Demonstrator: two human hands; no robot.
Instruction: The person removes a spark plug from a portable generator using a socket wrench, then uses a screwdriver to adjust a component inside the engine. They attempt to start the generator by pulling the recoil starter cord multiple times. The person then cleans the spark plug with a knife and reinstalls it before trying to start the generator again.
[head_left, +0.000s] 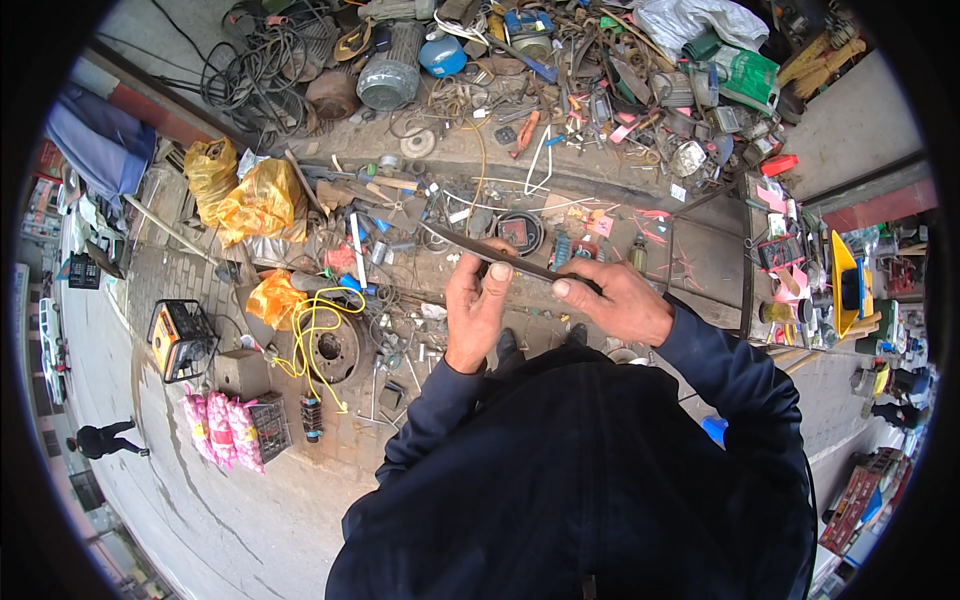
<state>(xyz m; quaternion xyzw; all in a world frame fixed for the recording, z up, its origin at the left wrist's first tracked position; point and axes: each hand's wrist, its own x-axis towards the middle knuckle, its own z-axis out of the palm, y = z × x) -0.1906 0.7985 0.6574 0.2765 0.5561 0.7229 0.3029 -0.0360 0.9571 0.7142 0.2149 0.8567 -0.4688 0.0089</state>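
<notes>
Both hands hold a long, narrow, dark knife-like blade [455,238] slantwise in front of my body, its thin tip pointing to the far left. My left hand [474,312] is closed on its middle, with the thumb along the near face. At the other end my right hand [628,304] grips the darker part, thumb on top; the palm hides the very end. Beyond the blade, on the ground, sits a round dark container [520,232]. A coiled blue-green part [562,248] lies near the right hand's fingers.
Scrap, tools and cables cover the ground ahead, with a grey motor [391,68] at the back. To the left are yellow bags [262,200], a wheel rim [345,350] with a yellow cord [300,345], and a generator [182,340]. A yellow tray [845,283] stands right. A person [103,440] walks far left.
</notes>
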